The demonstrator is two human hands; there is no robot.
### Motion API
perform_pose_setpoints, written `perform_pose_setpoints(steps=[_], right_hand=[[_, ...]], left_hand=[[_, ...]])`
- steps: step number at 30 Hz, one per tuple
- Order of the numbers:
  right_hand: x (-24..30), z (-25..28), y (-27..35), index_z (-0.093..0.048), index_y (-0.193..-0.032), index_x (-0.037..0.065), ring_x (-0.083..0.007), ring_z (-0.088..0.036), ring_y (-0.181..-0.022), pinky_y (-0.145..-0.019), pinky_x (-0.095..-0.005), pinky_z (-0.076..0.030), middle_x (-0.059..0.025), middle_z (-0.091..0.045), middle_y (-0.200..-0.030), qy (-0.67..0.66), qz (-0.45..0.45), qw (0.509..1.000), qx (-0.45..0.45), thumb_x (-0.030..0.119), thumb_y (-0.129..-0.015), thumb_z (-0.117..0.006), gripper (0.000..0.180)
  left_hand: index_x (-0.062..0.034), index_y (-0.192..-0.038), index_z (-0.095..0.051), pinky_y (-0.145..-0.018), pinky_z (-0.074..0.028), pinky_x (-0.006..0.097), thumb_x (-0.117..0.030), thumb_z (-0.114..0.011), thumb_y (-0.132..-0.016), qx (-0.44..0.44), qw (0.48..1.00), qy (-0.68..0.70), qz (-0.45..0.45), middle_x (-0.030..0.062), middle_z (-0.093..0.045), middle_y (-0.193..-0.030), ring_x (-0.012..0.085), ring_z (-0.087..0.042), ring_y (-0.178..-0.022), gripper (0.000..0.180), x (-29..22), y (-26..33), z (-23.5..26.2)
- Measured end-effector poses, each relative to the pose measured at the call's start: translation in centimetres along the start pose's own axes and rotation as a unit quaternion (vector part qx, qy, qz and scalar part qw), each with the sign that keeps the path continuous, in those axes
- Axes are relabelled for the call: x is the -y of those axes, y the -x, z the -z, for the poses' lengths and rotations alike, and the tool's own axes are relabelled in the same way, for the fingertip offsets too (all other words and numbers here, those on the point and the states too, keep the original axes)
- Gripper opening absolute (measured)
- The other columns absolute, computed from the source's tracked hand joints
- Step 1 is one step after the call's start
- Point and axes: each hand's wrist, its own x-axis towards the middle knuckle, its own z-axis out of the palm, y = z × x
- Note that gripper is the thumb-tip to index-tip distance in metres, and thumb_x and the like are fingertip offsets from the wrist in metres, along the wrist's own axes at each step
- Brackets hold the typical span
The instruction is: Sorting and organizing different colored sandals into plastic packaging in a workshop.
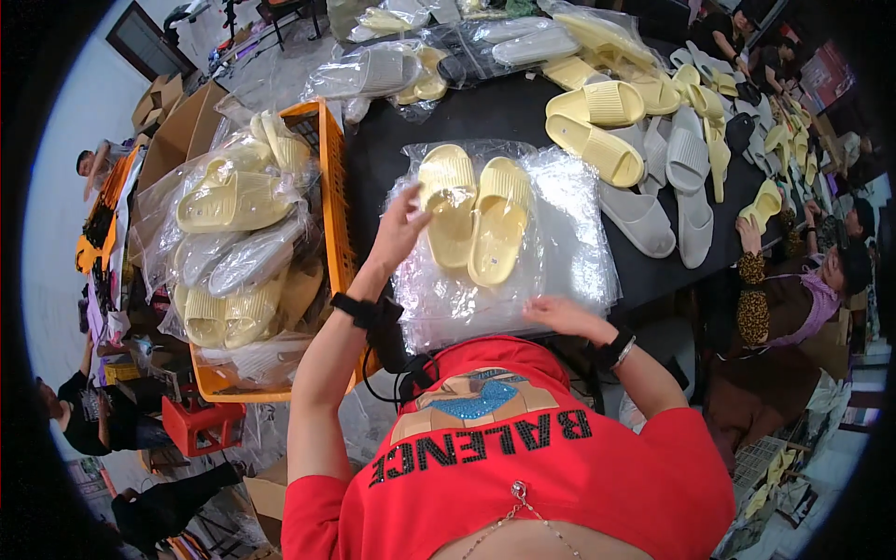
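A pair of pale yellow slippers (502, 219) lies inside a clear plastic bag, on top of a stack of clear plastic bags (583, 252) before me. At the left slipper's outer side is my left hand (401, 227), its fingers and thumb apart beside the strap. My right hand (563, 317) rests at the near edge of the bag stack, palm down with fingers stretched out. I see nothing held in either hand.
To my left stands an orange crate (334, 187) heaped with bagged yellow and grey slippers (233, 201). Loose yellow slippers (597, 149) and grey slippers (688, 149) are piled at the right on the black table (378, 140). Bagged pairs line its far side. A person (803, 299) sits at the right.
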Motion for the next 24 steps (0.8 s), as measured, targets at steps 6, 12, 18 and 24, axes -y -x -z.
perform_pose_setpoints(steps=[6,12,18,24], right_hand=[[4.5,0.6,1.4,-0.055,-0.104,0.002,-0.0296,-0.049,-0.1,-0.084,-0.039,-0.038,-0.0182,-0.05,-0.106,-0.026,0.002,0.911,-0.411,0.026,-0.071,-0.068,0.043],[9.8,1.3,-0.2,-0.06,-0.089,0.007,-0.0282,-0.051,-0.092,-0.08,-0.0368,-0.038,-0.0096,-0.053,-0.099,0.264,0.269,0.844,-0.381,0.013,-0.07,-0.065,0.02],[11.9,1.0,-2.1,-0.058,-0.078,0.007,-0.0245,-0.056,-0.066,-0.059,-0.0343,-0.043,-0.0061,-0.055,-0.072,0.137,0.304,0.871,-0.362,0.005,-0.072,-0.06,0.007],[14.4,0.2,-3.0,-0.058,-0.08,0.007,-0.0243,-0.055,-0.055,-0.05,-0.033,-0.044,-0.0068,-0.054,-0.069,0.109,0.3,0.884,-0.342,0.002,-0.07,-0.058,0.011]], left_hand=[[0.0005,-0.11,-0.053,-0.087,-0.04,0.027,-0.018,-0.052,-0.088,0.432,0.896,0.087,0.045,0.0079,-0.059,-0.103,0.0145,-0.052,-0.098,0.029,-4.9,7.7,-2.8],[0.0009,-0.126,-0.037,-0.098,-0.03,0.037,-0.023,-0.05,-0.087,0.429,0.892,-0.104,-0.1,0.0206,-0.039,-0.128,0.0309,-0.038,-0.117,0.047,0.5,10.1,-6.0],[-0.0036,-0.129,-0.033,-0.094,-0.032,0.04,-0.018,-0.052,-0.085,0.168,0.873,-0.387,-0.245,0.0231,-0.038,-0.126,0.0332,-0.039,-0.115,0.05,-0.8,8.8,-3.9],[-0.0032,-0.134,-0.023,-0.095,-0.034,0.034,-0.013,-0.05,-0.085,0.335,0.931,-0.059,-0.133,0.0228,-0.041,-0.124,0.0295,-0.043,-0.114,0.056,-2.3,10.4,-4.4]])
